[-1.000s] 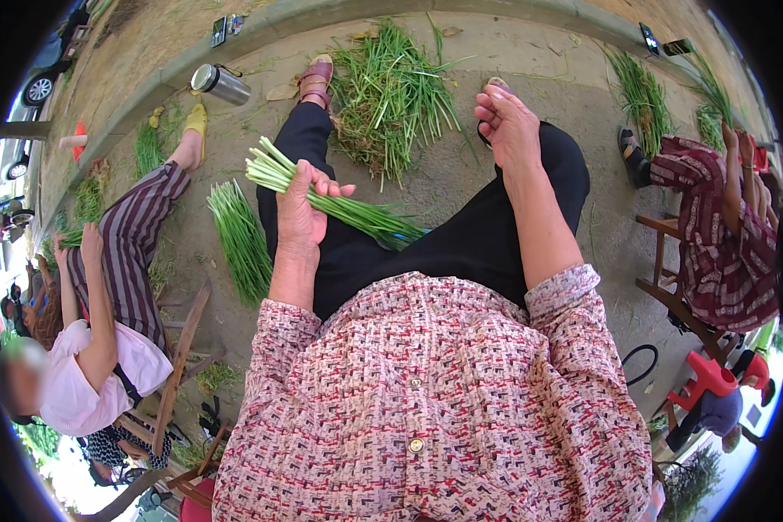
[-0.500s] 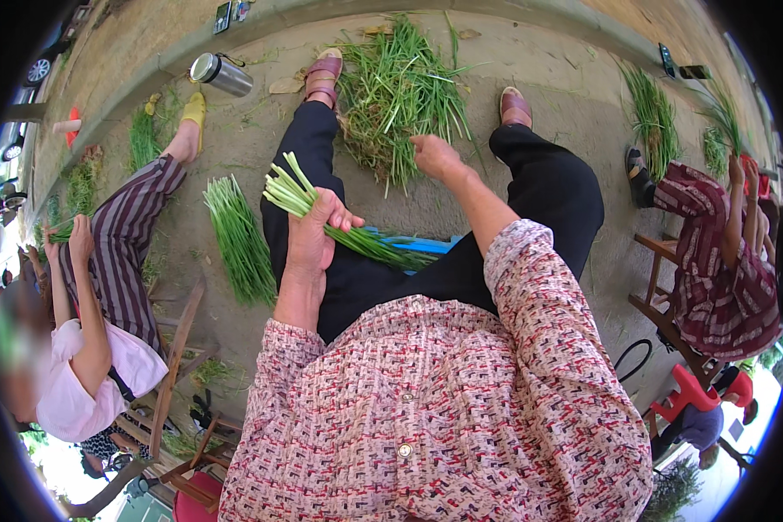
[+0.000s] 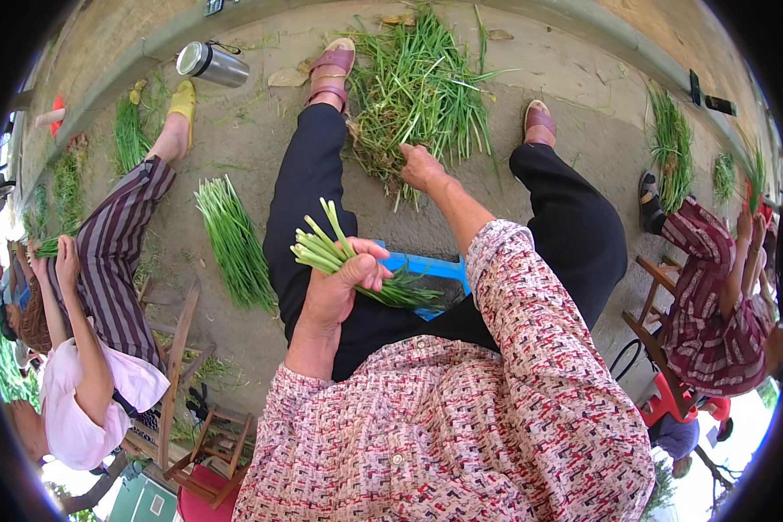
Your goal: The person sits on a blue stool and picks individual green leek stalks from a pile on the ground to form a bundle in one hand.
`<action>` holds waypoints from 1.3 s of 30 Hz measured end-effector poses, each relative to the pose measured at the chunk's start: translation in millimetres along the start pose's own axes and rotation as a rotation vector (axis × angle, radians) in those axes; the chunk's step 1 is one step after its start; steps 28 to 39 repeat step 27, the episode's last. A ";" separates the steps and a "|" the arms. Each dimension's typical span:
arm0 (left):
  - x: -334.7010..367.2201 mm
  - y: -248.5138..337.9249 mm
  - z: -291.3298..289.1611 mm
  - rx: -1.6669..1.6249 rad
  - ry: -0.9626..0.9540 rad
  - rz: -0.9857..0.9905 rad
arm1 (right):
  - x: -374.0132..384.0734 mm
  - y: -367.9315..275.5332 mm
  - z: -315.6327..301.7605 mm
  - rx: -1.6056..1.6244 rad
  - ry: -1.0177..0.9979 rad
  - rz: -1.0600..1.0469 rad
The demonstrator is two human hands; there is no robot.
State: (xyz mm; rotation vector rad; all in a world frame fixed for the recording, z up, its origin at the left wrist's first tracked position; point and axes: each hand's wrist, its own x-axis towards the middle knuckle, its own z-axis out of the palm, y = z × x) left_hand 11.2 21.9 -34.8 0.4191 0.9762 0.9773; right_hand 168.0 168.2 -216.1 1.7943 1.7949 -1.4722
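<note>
My left hand (image 3: pixel 344 283) is closed around a bundle of green chives (image 3: pixel 322 244), pale stem ends up and to the left, leafy ends trailing over my lap. My right hand (image 3: pixel 424 167) is at the near edge of a loose pile of chives (image 3: pixel 426 87) on the ground between my feet. Its fingers are curled, the index fingertip against the tangled brownish stems; whatever they pinch is too small to make out. Left of my leg lies a neat bunch of chives (image 3: pixel 235 244). A blue plastic piece (image 3: pixel 431 266) shows between my thighs.
A steel flask (image 3: pixel 213 64) lies beyond my left foot. On the left a person in striped trousers (image 3: pixel 122 217) handles chives; on the right another person (image 3: pixel 713 296) sits beside a chive bunch (image 3: pixel 672 148). Wooden chairs (image 3: pixel 178 365) stand nearby, and a kerb runs along the far side.
My left hand with its chive bundle has shifted right and nearer to me, the stems now more upright. My right hand has come slightly left and nearer, its fingers more curled. The view has shifted a little.
</note>
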 end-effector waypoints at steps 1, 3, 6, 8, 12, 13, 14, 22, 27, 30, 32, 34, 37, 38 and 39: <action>0.8 0.0 -1.1 -0.009 0.008 -0.021 | 5.8 -0.3 1.7 0.035 -0.016 0.026; 2.5 2.6 0.0 -0.018 0.006 -0.052 | 15.5 1.3 7.2 0.013 0.034 0.030; 3.6 4.2 -1.7 -0.031 0.010 -0.093 | 29.6 7.9 17.9 0.012 0.084 -0.001; 2.7 3.4 -4.1 -0.030 0.015 -0.114 | 44.4 14.4 20.3 0.011 0.043 -0.020; 3.1 7.1 -1.7 -0.030 0.017 -0.120 | 62.0 18.0 20.1 0.034 0.019 0.036; 3.3 5.9 -2.2 -0.037 0.012 -0.105 | 58.1 16.3 18.5 0.096 0.025 0.041; 5.1 4.5 -3.2 -0.044 0.006 -0.090 | 53.4 15.3 16.5 0.158 0.031 0.046; -1.2 3.3 6.3 0.022 0.053 -0.165 | 59.5 28.4 36.6 0.205 0.063 -0.046; 0.3 7.2 4.9 0.020 0.029 -0.154 | 92.9 51.0 65.4 0.305 0.115 -0.023; 0.3 7.2 4.9 0.020 0.029 -0.154 | 92.9 51.0 65.4 0.305 0.115 -0.023; 0.3 7.2 4.9 0.020 0.029 -0.154 | 92.9 51.0 65.4 0.305 0.115 -0.023; 0.3 7.2 4.9 0.020 0.029 -0.154 | 92.9 51.0 65.4 0.305 0.115 -0.023; 0.3 7.2 4.9 0.020 0.029 -0.154 | 92.9 51.0 65.4 0.305 0.115 -0.023; 0.3 7.2 4.9 0.020 0.029 -0.154 | 92.9 51.0 65.4 0.305 0.115 -0.023; 0.3 7.2 4.9 0.020 0.029 -0.154 | 92.9 51.0 65.4 0.305 0.115 -0.023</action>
